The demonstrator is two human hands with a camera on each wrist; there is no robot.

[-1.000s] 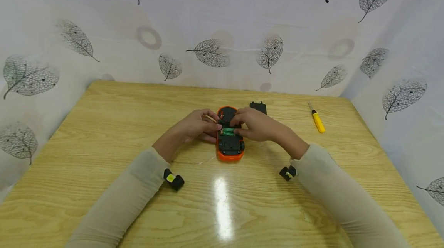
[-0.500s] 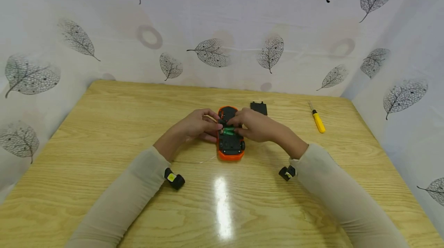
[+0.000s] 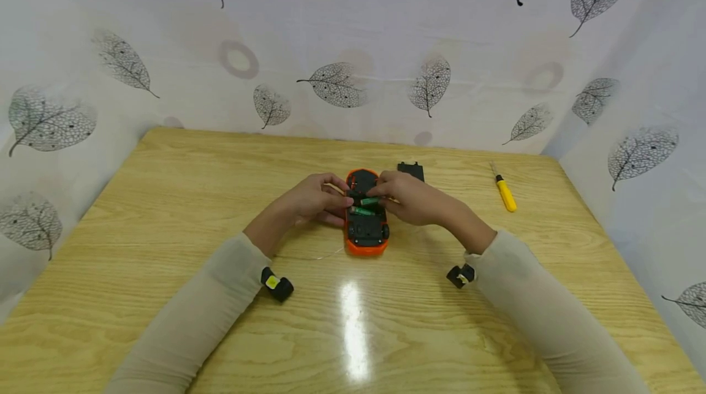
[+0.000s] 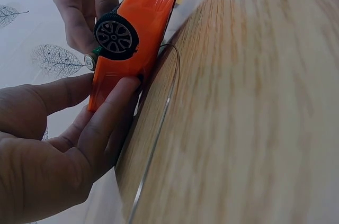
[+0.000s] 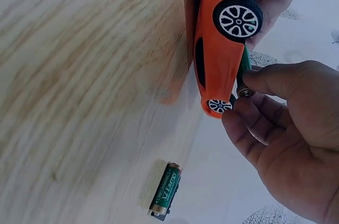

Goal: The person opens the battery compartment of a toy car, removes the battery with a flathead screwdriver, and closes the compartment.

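Wooden tabletop (image 3: 165, 198), leaf curtain behind. Orange toy car (image 3: 365, 213) lies belly-up, long axis running away from the person. L hand (image 3: 314, 201) steadies its side; R hand (image 3: 410, 198) pinches a green battery (image 3: 368, 201) crosswise, right over the bay. Spare battery (image 5: 165, 189) lies beside R hand.

A yellow-handled screwdriver (image 3: 504, 190) lies on the wooden table (image 3: 165, 198) toward the far right, well apart from a black cover plate (image 3: 410, 170). One loose green battery (image 5: 165, 189) rests flat (label up). Leaf-printed cloth (image 3: 331, 32) hangs behind the table.
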